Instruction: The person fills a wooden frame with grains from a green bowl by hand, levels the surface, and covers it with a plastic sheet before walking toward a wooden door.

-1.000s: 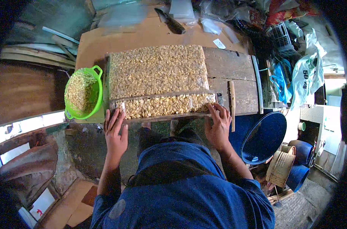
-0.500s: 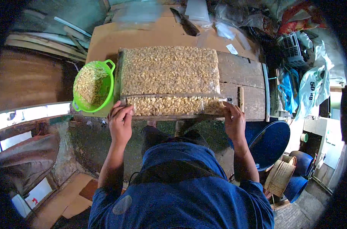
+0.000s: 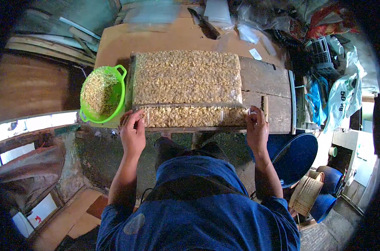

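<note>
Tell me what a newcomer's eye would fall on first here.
Probably the bright green bowl of pale pieces, at the left end of the table. Next, the clear-wrapped packs straight ahead, with the left hand and right hand at opposite ends of the front pack.

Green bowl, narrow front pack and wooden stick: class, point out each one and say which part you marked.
Green bowl (image 3: 116,94): head view, bare inner wall, right side.
Narrow front pack (image 3: 193,116): head view, middle of its upper face.
Wooden stick (image 3: 265,105): head view, middle of its visible length.
</note>
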A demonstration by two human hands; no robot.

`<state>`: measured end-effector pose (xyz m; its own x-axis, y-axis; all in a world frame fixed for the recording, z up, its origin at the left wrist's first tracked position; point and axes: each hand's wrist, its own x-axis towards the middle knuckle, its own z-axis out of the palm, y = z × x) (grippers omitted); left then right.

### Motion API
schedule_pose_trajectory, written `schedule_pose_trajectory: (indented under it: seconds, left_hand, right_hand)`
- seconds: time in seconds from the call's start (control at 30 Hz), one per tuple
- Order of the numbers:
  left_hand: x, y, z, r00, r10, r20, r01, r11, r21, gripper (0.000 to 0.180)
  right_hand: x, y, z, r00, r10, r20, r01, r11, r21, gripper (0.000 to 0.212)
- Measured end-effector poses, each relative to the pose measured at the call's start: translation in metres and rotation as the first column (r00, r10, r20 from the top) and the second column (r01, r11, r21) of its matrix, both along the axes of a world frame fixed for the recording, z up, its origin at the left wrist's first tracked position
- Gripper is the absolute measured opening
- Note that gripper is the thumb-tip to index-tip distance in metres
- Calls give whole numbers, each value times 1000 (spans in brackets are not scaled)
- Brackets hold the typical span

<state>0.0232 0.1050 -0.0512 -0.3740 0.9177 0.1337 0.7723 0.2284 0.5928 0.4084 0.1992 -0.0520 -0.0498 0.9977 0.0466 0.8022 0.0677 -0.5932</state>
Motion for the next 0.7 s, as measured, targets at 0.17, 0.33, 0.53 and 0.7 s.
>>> schedule_pose_trajectory:
  seconds: [0.17, 0.33, 0.53, 0.7]
  left_hand:
    - [2, 0, -4, 992, 63, 113, -66, 998, 23, 33]
    - [4, 1, -3, 991, 73, 112, -73, 997, 0, 34]
    - [5, 1, -4, 992, 84, 89, -84, 996, -2, 33]
    - [7, 4, -1, 998, 67, 16, -67, 998, -5, 33]
  right_hand:
    - [-3, 1, 0, 1000, -19, -17, 20, 1000, 24, 33]
    - [-6, -2, 4, 992, -125, 8, 124, 987, 105, 36]
    - [-25, -40, 14, 957, 244, 156, -279, 921, 272, 43]
    - [-51, -55, 1, 853, 457, 250, -489, 869, 80, 59]
